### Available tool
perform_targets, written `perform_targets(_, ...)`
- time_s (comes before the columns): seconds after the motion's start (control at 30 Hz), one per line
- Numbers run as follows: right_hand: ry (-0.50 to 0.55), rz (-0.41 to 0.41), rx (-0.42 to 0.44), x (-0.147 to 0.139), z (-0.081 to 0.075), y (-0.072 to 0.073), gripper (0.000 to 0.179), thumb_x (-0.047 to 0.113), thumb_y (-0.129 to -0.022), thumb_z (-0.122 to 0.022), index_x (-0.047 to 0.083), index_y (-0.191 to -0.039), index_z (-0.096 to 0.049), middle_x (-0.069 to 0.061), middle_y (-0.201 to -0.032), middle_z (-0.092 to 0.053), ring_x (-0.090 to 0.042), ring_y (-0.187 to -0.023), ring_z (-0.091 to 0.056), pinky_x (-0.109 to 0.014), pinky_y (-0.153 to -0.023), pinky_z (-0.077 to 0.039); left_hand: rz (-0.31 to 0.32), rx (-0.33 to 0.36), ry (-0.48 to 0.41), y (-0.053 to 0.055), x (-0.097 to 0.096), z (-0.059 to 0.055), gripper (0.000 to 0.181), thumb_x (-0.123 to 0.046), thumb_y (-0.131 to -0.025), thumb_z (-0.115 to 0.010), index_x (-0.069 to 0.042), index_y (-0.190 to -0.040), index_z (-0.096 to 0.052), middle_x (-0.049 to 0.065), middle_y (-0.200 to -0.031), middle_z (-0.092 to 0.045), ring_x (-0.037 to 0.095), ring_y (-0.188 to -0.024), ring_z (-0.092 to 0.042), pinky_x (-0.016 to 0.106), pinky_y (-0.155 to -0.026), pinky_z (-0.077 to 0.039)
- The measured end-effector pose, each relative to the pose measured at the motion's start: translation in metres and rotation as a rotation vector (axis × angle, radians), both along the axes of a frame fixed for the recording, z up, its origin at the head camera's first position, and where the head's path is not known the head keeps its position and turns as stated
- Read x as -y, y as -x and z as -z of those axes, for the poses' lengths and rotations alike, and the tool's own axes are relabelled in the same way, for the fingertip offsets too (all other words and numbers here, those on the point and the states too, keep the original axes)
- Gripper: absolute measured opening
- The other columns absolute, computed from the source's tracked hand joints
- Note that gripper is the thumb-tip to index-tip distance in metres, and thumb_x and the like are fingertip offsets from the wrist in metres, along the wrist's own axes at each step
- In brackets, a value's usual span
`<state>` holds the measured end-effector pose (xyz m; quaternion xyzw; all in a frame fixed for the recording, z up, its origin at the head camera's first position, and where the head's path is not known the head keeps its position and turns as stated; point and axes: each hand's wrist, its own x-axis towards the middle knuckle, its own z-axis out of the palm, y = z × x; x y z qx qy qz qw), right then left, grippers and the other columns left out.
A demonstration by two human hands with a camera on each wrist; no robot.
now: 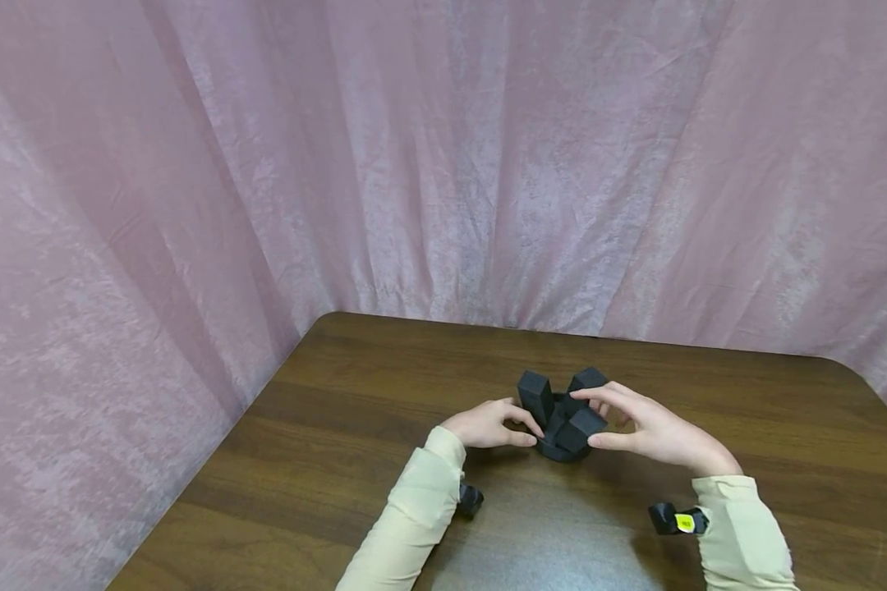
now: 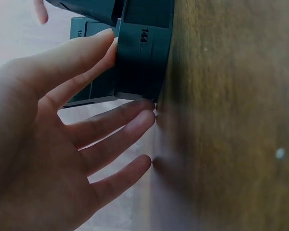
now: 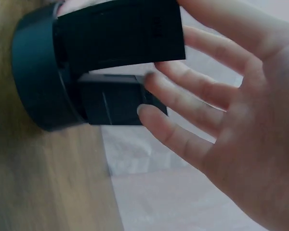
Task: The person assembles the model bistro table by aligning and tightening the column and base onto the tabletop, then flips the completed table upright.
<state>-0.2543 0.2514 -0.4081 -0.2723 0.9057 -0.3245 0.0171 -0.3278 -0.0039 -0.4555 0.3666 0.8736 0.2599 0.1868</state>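
Observation:
A black holder with a round base (image 1: pixel 562 454) stands on the table, several rectangular blocks rising and leaning outward from it. My left hand (image 1: pixel 491 424) holds the base at its left side, thumb and index finger together at the rim. Low beside the base, the other left fingers (image 2: pixel 118 127) spread near the tabletop. At the right, my right hand (image 1: pixel 654 427) spans the near right block (image 1: pixel 582 428), thumb at its near corner and fingers behind. In the right wrist view, the little finger overlaps a second block (image 3: pixel 113 101). Part of the fingertips is hidden behind the blocks.
The brown wooden table (image 1: pixel 355 386) has rounded far corners. A pink curtain (image 1: pixel 488 164) hangs behind it and along the left side. Small black wrist cameras sit beneath both sleeves (image 1: pixel 425 492), above the tabletop.

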Motion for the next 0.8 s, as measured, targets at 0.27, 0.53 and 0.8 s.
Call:
perform_targets(0.27,0.025,-0.059,-0.096,0.024,0.009,0.003,0.032,0.032,-0.084,-0.061,0.033,-0.115,-0.053,0.006,-0.129,-0.043,-0.013,-0.116,-0.043,-0.039,-0.088,-0.042,-0.012,-0.004,-0.004,-0.001,-0.001,-0.001,0.017,-0.041,-0.083,-0.059,-0.036,-0.098,-0.066,-0.007,-0.112,-0.053,0.008,-0.105,-0.049,0.022,-0.083,-0.040)
perform_targets(0.53,0.031,-0.005,-0.115,0.033,0.013,0.006,0.022,0.039,-0.088,-0.051,0.026,-0.103,-0.062,0.009,-0.115,-0.054,-0.009,-0.106,-0.051,-0.031,-0.086,-0.044,0.000,-0.023,-0.002,-0.002,-0.001,-0.001,0.018,-0.041,-0.084,-0.059,-0.035,-0.099,-0.066,-0.008,-0.111,-0.053,0.008,-0.105,-0.049,0.021,-0.083,-0.040)
perform_targets(0.8,0.014,0.004,-0.053,0.026,0.010,0.004,0.036,0.037,-0.090,-0.049,0.029,-0.125,-0.051,0.009,-0.121,-0.052,-0.014,-0.110,-0.052,-0.038,-0.085,-0.045,-0.011,0.001,-0.002,-0.002,-0.001,-0.003,0.018,-0.041,-0.084,-0.058,-0.035,-0.098,-0.066,-0.007,-0.113,-0.053,0.010,-0.107,-0.050,0.023,-0.083,-0.041)
